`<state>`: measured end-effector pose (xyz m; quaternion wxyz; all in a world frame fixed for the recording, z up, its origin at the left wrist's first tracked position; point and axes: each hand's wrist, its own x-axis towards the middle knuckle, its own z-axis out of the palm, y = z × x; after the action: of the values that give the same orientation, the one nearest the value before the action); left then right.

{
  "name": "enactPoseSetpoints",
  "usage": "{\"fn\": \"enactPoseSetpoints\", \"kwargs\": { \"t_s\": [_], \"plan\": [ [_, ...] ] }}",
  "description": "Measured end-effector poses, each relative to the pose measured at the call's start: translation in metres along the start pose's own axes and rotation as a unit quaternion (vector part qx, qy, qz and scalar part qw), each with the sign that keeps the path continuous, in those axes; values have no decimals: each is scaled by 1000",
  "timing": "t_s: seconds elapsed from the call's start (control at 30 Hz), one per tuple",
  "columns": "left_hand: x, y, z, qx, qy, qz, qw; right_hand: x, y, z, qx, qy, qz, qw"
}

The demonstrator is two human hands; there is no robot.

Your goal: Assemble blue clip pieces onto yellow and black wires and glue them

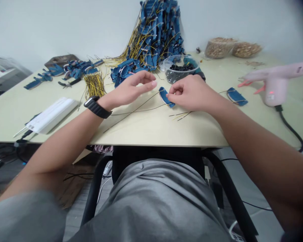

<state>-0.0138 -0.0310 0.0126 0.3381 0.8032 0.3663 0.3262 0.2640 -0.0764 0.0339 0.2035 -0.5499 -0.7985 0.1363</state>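
Note:
My right hand (193,93) pinches the right edge of a small curved blue piece (163,95) just above the table. Two thin dark wires (138,110) trail from that piece toward the lower left. To its left hovers my left hand (134,88), thumb and fingers apart, with nothing visible between them. Another blue piece with a wire (237,96) lies right of my right hand. A few loose black and yellow wires (180,116) lie on the table below my right hand.
A pink glue gun (275,84) stands at the right, its cord hanging off the table. Behind are a tub of black parts (181,69), a tall heap of blue pieces (161,33) and bags (219,48). Wire bundle (94,85), pliers (69,83) and a white box (53,114) lie left.

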Motion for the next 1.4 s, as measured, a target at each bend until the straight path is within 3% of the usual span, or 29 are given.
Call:
{"fn": "enactPoseSetpoints", "kwargs": {
  "t_s": [0.13, 0.3, 0.43, 0.67, 0.8, 0.97, 1.07, 1.17, 1.3, 1.4],
  "plan": [
    [5, -19, -15, -73, -44, -38, 996, -2, 3, -1, 16, -22, -34, 999],
    [9, -35, -15, -146, -129, -37, 980, -1, 11, 5, 36, -32, -98, 994],
    [9, -33, -16, -150, -153, -18, 977, -2, 12, 8, 57, -14, -114, 992],
    [2, -18, -14, -128, -169, -56, 976, -6, 1, 12, 51, 12, -100, 994],
    [1, -12, -14, -71, -147, -57, 985, -7, -3, 10, 42, 15, -100, 994],
    [0, 2, -30, -27, -154, -27, 987, -7, -1, 7, 22, 29, -98, 994],
    [-2, 9, -33, 36, -130, -15, 991, -4, 2, 10, 11, 33, -98, 995],
    [-5, 12, -19, 109, -78, -10, 991, 2, 6, 15, 3, 26, -87, 996],
    [-14, 18, 15, 217, -10, 2, 976, 8, 11, 24, -14, 14, -65, 998],
    [-19, 26, 37, 274, 9, -5, 962, 10, 10, 29, -23, 5, -51, 998]
  ]
}}
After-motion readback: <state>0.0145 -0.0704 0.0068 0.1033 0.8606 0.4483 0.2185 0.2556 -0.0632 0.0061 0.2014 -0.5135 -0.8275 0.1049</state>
